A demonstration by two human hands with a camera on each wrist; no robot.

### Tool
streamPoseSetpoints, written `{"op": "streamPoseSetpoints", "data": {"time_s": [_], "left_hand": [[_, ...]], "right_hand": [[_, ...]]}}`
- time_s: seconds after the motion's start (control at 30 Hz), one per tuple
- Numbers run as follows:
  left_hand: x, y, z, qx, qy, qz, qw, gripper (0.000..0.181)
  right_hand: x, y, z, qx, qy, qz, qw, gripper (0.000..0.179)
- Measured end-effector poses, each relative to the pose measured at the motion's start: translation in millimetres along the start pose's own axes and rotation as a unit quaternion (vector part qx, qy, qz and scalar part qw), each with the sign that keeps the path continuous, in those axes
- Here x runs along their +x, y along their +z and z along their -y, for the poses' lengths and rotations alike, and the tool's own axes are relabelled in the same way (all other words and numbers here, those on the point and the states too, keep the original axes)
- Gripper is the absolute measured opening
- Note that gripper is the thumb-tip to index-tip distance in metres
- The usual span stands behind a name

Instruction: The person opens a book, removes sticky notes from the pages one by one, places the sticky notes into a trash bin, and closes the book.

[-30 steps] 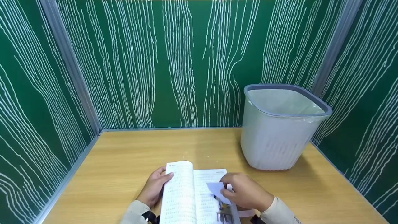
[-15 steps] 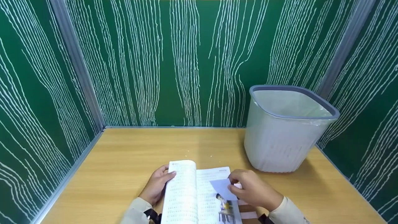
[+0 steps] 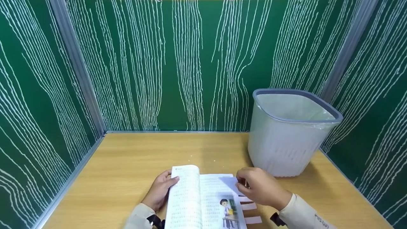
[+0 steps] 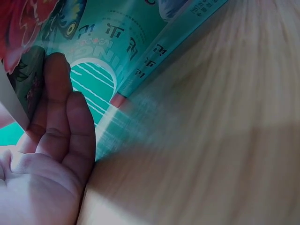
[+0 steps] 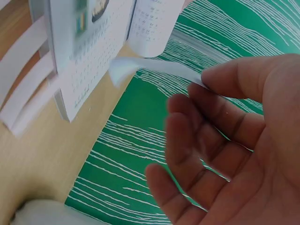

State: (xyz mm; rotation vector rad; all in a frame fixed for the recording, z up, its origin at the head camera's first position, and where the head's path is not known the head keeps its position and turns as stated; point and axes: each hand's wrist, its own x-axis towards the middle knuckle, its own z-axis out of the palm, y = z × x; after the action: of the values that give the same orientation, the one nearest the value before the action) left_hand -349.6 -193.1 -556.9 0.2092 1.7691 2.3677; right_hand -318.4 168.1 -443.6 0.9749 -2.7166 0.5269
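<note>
An open book (image 3: 186, 198) with printed pages stands at the front of the table. My left hand (image 3: 159, 190) grips its left side, thumb on the page edge. The left wrist view shows the fingers of that hand (image 4: 61, 126) behind the colourful teal cover (image 4: 105, 33). Between thumb and forefinger my right hand (image 3: 265, 187) pinches a slip of white paper (image 3: 229, 183). In the right wrist view the slip (image 5: 150, 64) curves away from the fingertips, its far end near the page. Several pale paper strips (image 3: 249, 206) stick out from the book's right edge, below the right hand.
A white waste bin (image 3: 286, 146) with a grey rim and a clear liner stands at the back right of the wooden table (image 3: 143, 152). Tiny white bits (image 3: 214, 161) lie behind the book. Green panels (image 3: 219, 63) with wavy white lines enclose the table.
The right hand, holding the slip, has moved right, away from the middle of the page. The printed picture of a child and the strips at the right edge now show more fully.
</note>
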Motion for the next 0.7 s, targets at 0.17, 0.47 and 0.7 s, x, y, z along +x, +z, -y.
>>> {"op": "streamPoseSetpoints", "data": {"time_s": [0.17, 0.47, 0.7], "left_hand": [[-0.5, -0.5, -0.8, 0.015, -0.003, -0.003, 0.9999, 0.058], [-1.5, 1.0, -0.6, 0.018, 0.002, -0.007, 0.9998, 0.056], [-1.9, 1.4, -1.4, 0.016, 0.006, -0.009, 0.9998, 0.055]], "right_hand": [[1.0, -10, 2, -0.04, -0.004, -0.011, 0.9991, 0.02], [0.8, -33, 3, -0.096, 0.008, -0.022, 0.9951, 0.01], [6.8, -44, 1, -0.142, -0.016, -0.097, 0.985, 0.021]]}}
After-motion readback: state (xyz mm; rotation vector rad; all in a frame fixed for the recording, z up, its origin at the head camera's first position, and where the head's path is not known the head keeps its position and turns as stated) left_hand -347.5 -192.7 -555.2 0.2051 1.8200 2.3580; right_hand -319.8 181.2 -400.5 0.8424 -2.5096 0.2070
